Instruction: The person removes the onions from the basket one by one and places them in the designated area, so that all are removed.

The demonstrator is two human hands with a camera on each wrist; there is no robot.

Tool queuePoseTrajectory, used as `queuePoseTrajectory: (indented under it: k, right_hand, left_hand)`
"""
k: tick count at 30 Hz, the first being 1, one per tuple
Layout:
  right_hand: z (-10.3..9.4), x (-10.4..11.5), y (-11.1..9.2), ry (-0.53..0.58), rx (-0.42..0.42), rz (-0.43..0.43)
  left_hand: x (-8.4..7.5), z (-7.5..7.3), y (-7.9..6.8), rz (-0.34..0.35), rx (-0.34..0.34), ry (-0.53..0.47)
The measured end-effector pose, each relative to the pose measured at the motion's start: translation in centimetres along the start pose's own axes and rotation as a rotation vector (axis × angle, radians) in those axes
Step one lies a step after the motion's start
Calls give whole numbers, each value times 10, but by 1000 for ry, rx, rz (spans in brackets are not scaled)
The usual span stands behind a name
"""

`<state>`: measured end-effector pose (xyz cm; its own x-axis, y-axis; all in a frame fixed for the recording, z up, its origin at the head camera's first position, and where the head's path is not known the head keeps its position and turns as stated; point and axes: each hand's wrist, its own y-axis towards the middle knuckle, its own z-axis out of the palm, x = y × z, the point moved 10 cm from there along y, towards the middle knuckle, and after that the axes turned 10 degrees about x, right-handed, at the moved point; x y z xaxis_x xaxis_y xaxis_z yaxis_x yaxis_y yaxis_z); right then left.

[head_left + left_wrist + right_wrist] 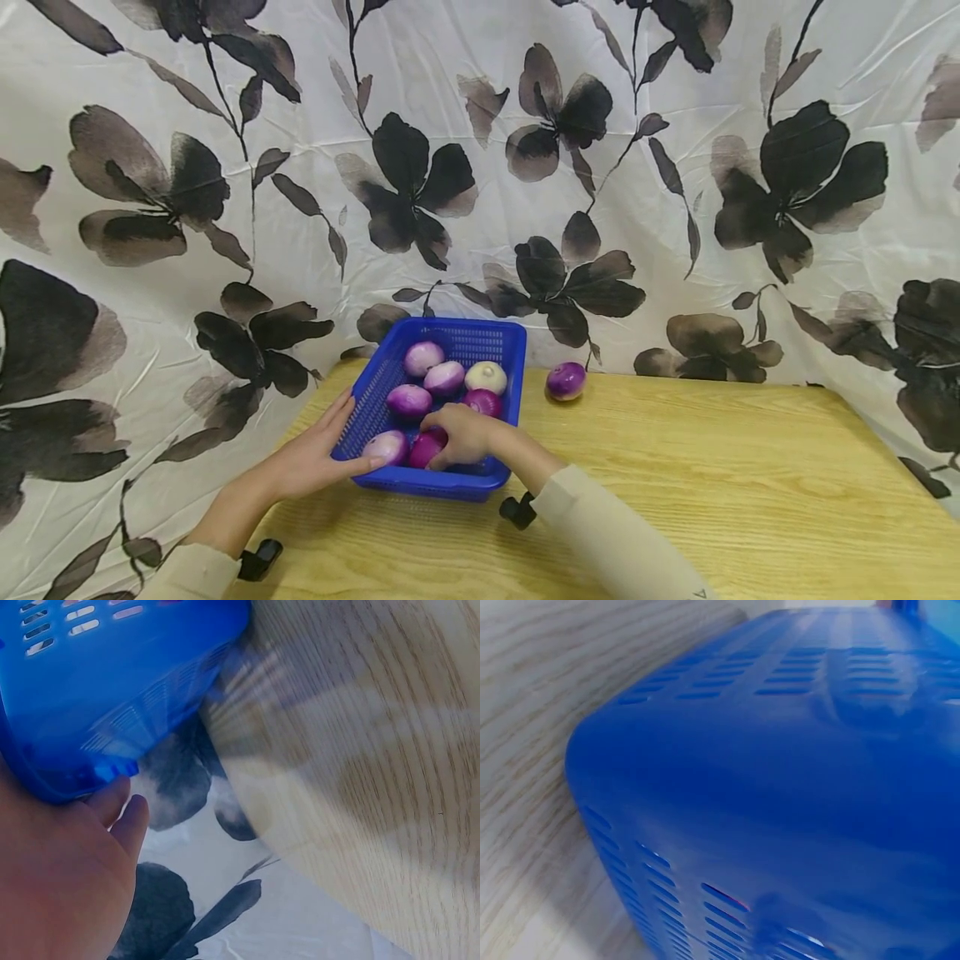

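A blue plastic basket (516, 367) with slotted walls holds several peeled onions. My right hand (468, 433) reaches over its right side and grips a dark purple onion (427, 448) near the front wall. At the front left corner my left hand (311, 460) holds the basket, thumb over the rim, fingers along the outer left side. In the left wrist view the fingers (131, 825) lie at the rim. A pale purple onion (386, 447) lies beside the left thumb, and a white onion (485, 377) sits farther back. The right wrist view shows only the basket's outer wall (742, 765) and the table.
One purple onion (566, 381) lies on the wooden table (712, 483), right of the basket near the back edge. A flowered cloth (465, 108) hangs behind the table and down its left side. Dark wrist camera mounts (517, 510) show beneath both forearms.
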<state>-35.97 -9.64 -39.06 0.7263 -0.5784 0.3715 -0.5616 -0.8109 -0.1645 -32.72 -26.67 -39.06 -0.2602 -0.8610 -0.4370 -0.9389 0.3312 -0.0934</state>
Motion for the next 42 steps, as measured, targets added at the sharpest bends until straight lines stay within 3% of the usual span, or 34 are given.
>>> queuePoseTrajectory:
  k: [14,30,37,42]
  right_hand:
    - [-36,7,-46,104,-244,-67]
    - [-66,-25,-101,276,-418,-53]
    - [-68,-39,-115,294,-421,-5]
    - [-69,-47,-122,353,-416,-18]
  left_hand:
    - [2,1,-1,16,-13,-4]
    - [1,0,0,13,-7,-10]
    - [0,0,-1,13,-11,-17]
    - [0,0,0,25,-18,-8]
